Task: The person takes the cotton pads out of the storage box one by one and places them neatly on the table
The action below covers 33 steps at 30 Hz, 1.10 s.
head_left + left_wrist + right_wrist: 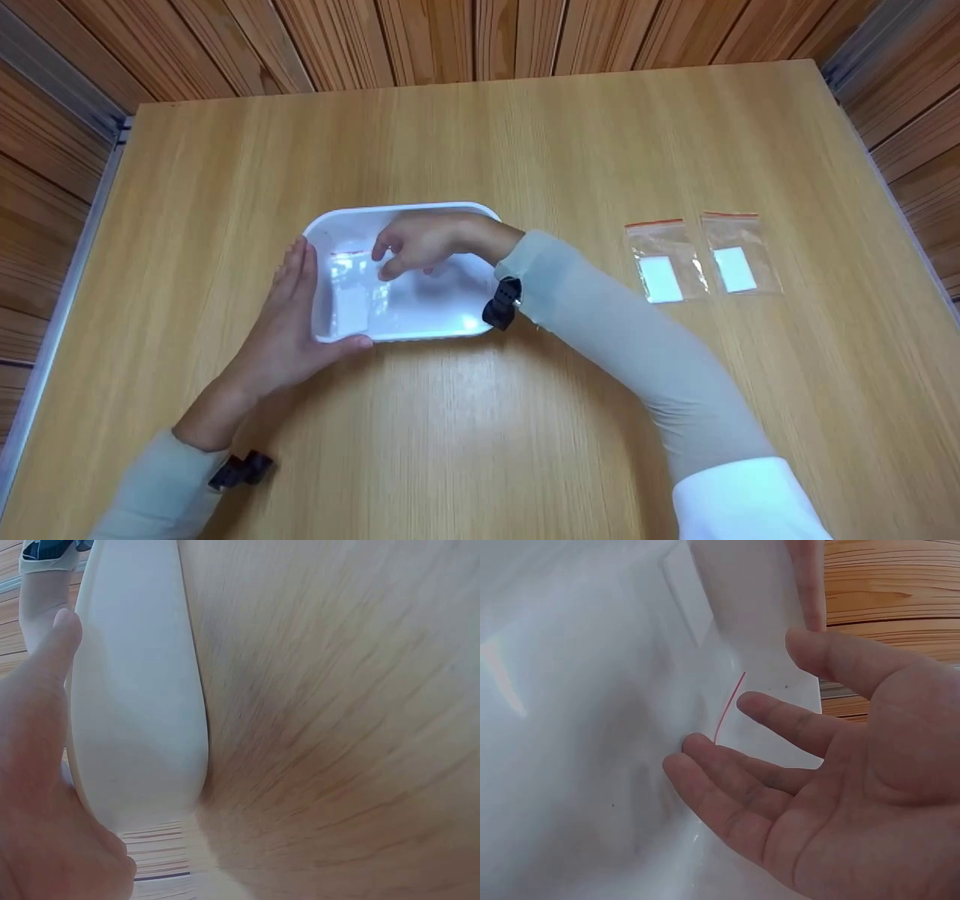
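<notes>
Wood-panelled walls are surrounding a pale wooden table (480, 420), where a white rounded-rectangular plastic tray (420, 319) is sitting left of centre. Against its left wall the left hand (289, 326) is pressing with straight fingers, while the right hand (420, 241) is hovering inside with relaxed, spread fingers holding nothing. Beneath it a small clear red-striped zip bag (350, 289) is lying in the tray, and two matching clear bags (701, 259) are lying well apart to the right.

Light wooden table (480, 420), reddish wood-plank wall (420, 37) behind, soft even light

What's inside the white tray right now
One clear zip bag with a red strip and a white label lies flat inside the white tray. The right hand hovers open over it, hiding part of the tray floor beneath, so anything there cannot be seen.
</notes>
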Each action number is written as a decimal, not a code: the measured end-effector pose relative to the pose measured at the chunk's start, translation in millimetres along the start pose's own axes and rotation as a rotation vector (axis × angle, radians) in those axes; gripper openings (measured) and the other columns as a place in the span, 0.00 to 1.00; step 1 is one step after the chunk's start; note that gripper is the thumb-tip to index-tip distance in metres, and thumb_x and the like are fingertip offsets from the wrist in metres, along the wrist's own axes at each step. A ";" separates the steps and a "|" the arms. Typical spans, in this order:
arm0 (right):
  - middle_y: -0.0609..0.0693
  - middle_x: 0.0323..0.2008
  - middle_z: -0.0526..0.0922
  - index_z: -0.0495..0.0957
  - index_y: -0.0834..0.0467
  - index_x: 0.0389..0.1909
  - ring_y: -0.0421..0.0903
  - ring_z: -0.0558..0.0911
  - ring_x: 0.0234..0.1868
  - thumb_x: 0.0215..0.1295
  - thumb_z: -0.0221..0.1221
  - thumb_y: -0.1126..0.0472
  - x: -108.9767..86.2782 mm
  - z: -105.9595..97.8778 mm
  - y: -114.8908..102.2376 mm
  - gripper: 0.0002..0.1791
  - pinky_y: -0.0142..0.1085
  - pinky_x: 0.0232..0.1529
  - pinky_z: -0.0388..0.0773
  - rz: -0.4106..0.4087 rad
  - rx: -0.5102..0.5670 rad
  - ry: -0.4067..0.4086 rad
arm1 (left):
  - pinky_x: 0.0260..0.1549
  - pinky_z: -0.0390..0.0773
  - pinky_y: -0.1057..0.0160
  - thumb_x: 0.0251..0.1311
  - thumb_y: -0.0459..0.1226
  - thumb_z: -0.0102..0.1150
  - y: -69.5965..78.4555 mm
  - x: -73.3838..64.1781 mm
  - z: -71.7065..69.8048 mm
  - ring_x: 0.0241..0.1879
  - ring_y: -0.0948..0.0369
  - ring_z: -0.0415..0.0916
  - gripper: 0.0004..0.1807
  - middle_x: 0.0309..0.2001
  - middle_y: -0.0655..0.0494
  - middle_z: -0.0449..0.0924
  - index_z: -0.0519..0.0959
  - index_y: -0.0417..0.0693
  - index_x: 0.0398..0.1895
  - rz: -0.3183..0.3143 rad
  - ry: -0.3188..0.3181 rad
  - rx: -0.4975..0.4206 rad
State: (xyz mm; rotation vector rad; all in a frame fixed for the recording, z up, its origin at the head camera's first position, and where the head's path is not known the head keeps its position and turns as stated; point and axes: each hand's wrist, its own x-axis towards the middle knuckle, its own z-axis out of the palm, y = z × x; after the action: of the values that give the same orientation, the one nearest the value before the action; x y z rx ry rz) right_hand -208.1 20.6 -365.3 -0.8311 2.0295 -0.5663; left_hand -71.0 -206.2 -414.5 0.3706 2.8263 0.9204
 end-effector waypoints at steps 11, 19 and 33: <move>0.51 0.78 0.60 0.67 0.49 0.76 0.48 0.63 0.73 0.76 0.54 0.49 -0.3 4.7 -3.8 0.30 0.44 0.72 0.61 -0.001 -0.120 -0.114 | 0.72 0.43 0.32 0.50 0.62 0.73 0.2 -0.3 0.5 0.80 0.46 0.24 0.74 0.82 0.48 0.22 0.28 0.44 0.82 -0.002 -0.008 0.004; 0.57 0.82 0.44 0.65 0.51 0.76 0.53 0.41 0.81 0.75 0.55 0.48 -0.3 6.2 -6.6 0.32 0.45 0.79 0.42 0.016 -0.332 -0.174 | 0.73 0.41 0.34 0.51 0.62 0.72 0.7 -0.8 0.0 0.80 0.48 0.23 0.74 0.82 0.50 0.21 0.27 0.48 0.82 -0.011 -0.013 -0.013; 0.61 0.72 0.66 0.72 0.67 0.68 0.53 0.67 0.71 0.71 0.61 0.52 4.1 8.1 -8.5 0.31 0.40 0.72 0.62 -0.076 -0.304 -0.051 | 0.75 0.39 0.39 0.50 0.61 0.75 -1.9 -0.5 0.9 0.80 0.45 0.26 0.74 0.82 0.46 0.23 0.30 0.41 0.81 0.029 0.020 -0.005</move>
State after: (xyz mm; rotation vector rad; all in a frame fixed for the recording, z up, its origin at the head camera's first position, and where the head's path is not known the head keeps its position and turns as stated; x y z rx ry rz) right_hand -200.0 11.1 -366.4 -1.0945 2.0726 -0.2768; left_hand -70.8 -207.3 -416.3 0.4046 2.8427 0.9421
